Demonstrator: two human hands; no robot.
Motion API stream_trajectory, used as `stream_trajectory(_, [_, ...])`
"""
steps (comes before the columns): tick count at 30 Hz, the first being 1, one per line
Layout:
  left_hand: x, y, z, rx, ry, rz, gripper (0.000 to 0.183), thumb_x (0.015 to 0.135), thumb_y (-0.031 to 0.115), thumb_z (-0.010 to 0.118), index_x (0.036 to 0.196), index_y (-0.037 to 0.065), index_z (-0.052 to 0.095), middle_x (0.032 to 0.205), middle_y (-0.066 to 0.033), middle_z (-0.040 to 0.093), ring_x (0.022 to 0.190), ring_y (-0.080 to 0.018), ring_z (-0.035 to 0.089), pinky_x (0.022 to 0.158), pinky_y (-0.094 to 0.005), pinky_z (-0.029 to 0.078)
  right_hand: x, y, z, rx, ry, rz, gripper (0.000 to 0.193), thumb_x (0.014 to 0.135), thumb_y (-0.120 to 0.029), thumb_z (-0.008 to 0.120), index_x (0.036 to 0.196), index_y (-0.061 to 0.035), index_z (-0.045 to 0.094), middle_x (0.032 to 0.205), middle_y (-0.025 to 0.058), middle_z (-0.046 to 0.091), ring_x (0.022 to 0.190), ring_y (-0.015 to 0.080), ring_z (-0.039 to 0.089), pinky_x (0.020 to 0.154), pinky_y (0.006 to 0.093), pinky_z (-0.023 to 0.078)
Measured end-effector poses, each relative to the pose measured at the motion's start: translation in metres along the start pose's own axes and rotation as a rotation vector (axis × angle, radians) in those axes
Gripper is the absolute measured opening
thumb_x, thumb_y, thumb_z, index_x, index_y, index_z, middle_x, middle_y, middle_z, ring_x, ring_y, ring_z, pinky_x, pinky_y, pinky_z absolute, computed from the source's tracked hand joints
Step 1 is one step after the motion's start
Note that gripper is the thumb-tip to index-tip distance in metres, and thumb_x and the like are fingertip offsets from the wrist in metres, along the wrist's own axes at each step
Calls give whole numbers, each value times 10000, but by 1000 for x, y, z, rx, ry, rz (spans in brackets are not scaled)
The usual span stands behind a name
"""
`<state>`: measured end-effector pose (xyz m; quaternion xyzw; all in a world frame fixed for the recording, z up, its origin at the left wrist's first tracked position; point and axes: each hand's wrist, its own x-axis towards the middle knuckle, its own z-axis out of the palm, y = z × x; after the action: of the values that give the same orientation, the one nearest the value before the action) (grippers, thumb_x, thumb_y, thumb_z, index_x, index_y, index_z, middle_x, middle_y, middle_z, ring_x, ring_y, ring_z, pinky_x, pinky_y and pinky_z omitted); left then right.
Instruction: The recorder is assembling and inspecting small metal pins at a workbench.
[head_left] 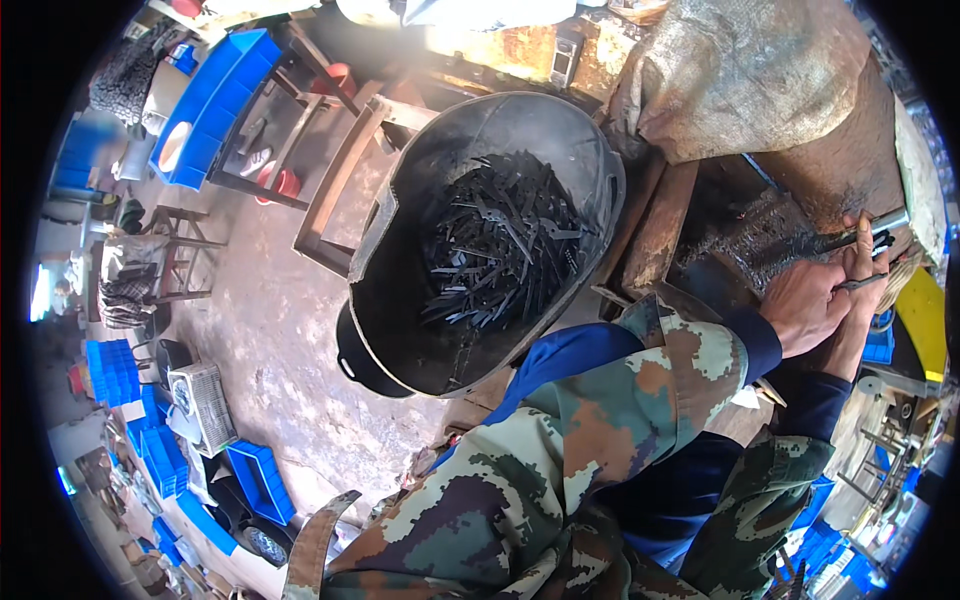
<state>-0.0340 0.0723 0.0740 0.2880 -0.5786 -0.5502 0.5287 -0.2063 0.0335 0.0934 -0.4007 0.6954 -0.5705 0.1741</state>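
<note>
Metal strip (864,282) in left hand (800,303)

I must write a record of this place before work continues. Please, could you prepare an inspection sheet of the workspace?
Surface: worktop dark and grimy, apparently wet.
Job's things: black tub holds a jumbled pile of dark strips; a thin dark piece is at the hands.
Clutter: stained sheet bunched beside the worktop; blue crates at left.
Hands: left hand and right hand close together; exact grip unclear.
Cables: nothing seen for certain.
Surroundings: worn, patchy floor; wooden stool with cloth over it.
</note>
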Motion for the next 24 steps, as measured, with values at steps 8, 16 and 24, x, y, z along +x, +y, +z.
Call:
stream_trajectory(8, [-5,29,-17,-62,29,144,167,797,118,599,868,-31,623,888,-246,644,773,-428,634,679,-494,509,5,14,-8,-55,-94,-75,260,969,-289,661,1030,-39,698,584,-102,416,469,17,322,428,234,220])
stream_trajectory(16, [-1,36,-13,58,83,216,189,789,163,623,832,-18,653,809,-236,638,756,-430,633,689,-489,515,10,43,-32,193,-167,-73,220,950,-222,681,1067,-35,675,886,1,657,742,85,584,633,248,457])
stream_trajectory(24, [-10,33,-32,216,57,124,252,851,226,617,790,-15,660,799,-241,644,758,-430,638,686,-495,512,-171,-36,-55,-124,-406,73,248,898,-102,686,1123,-15,627,1067,72,647,720,74,576,496,218,442])
